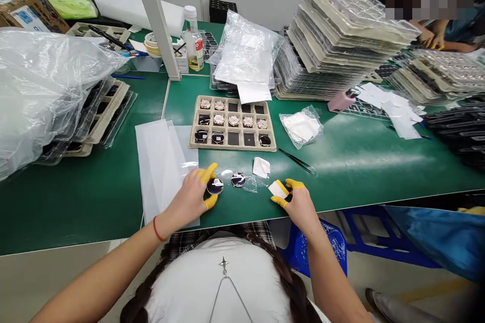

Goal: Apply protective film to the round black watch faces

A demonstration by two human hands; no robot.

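My left hand (195,193), with yellow finger cots, pinches a small round dark disc (214,186) just above the green table near its front edge. My right hand (293,197), also in yellow cots, holds a small white wipe (278,190) between thumb and fingers. Between the hands lies a second round dark disc (238,179) on a bit of clear film. A folded white cloth (261,167) sits just behind it. Farther back stands a beige compartment tray (232,146) holding several round pieces, some gold-rimmed, some dark.
Black tweezers (297,161) lie right of the cloth, near a bag of white wipes (301,127). Clear plastic sheets (162,166) lie at my left. Stacked trays (341,35) fill the back right; bagged trays (45,96) the left. A bottle (193,40) stands behind. Another person's hands (432,38) work far right.
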